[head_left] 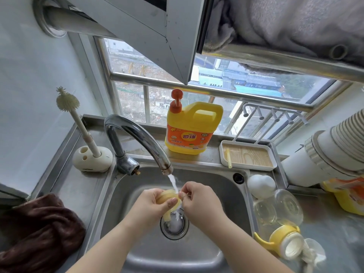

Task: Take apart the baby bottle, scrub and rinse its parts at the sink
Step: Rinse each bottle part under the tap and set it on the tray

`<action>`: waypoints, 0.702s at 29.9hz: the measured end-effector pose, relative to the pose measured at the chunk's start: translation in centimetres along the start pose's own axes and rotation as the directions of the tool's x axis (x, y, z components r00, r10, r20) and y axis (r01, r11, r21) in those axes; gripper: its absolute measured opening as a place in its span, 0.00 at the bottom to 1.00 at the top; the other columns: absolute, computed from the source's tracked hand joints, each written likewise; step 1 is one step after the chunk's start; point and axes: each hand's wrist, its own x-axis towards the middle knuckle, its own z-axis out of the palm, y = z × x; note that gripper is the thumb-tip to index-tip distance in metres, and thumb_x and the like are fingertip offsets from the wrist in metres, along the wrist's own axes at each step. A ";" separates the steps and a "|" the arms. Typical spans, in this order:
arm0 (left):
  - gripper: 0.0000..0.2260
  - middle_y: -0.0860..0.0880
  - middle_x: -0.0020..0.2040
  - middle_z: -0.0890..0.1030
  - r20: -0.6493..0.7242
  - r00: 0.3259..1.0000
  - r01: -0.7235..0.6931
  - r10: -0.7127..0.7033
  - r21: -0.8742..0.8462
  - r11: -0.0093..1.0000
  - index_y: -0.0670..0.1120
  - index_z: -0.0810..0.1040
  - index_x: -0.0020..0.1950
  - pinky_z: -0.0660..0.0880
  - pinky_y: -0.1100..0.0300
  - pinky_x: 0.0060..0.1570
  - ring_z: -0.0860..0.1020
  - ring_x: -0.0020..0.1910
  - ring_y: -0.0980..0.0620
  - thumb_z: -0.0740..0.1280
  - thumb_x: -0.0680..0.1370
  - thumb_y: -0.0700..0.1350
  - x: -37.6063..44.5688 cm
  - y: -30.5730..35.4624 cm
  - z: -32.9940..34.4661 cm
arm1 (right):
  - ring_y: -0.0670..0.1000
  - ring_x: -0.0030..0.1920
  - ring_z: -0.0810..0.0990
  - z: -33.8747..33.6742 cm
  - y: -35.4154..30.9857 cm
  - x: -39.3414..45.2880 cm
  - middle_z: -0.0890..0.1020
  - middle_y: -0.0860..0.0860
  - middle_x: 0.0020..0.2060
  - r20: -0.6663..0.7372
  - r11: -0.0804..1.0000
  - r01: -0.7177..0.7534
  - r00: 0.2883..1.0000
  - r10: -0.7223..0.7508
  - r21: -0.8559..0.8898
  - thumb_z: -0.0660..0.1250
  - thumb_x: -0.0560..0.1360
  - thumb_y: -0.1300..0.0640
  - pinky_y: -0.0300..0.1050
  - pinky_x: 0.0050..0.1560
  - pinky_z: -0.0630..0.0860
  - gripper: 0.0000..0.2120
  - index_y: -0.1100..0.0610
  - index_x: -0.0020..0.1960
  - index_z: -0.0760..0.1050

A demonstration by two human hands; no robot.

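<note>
Brushed stainless steel for the sink (226,186), dull sheen, wet and streaked near the drain. Polished chrome on the tap (136,134) behind the sink, tarnished brown at the spout. Glossy yellow plastic on the detergent jug (194,129) behind the tap, with a slick printed label. Matt cream rubbery bristles on the bottle brush (68,101) left of the tap. Plush brown cloth (39,231) left of the sink, deep pile. Pale wood grain inside the white tray (248,156) right of the jug. Clear glossy bottle body (279,207) right of the sink. Soft, wet yellow part (170,198) under the tap.
</note>
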 end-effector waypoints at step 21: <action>0.19 0.51 0.40 0.77 0.080 0.996 -0.048 0.042 0.068 0.997 0.44 0.82 0.41 0.71 0.61 0.42 0.74 0.36 0.57 0.72 0.58 0.56 0.9 0.5 -1.0 | 0.45 0.44 0.70 -2.9 0.6 0.9 0.74 0.41 0.38 0.019 0.922 0.353 0.935 -0.355 -0.158 0.64 0.76 0.51 0.42 0.46 0.59 0.06 0.48 0.47 0.80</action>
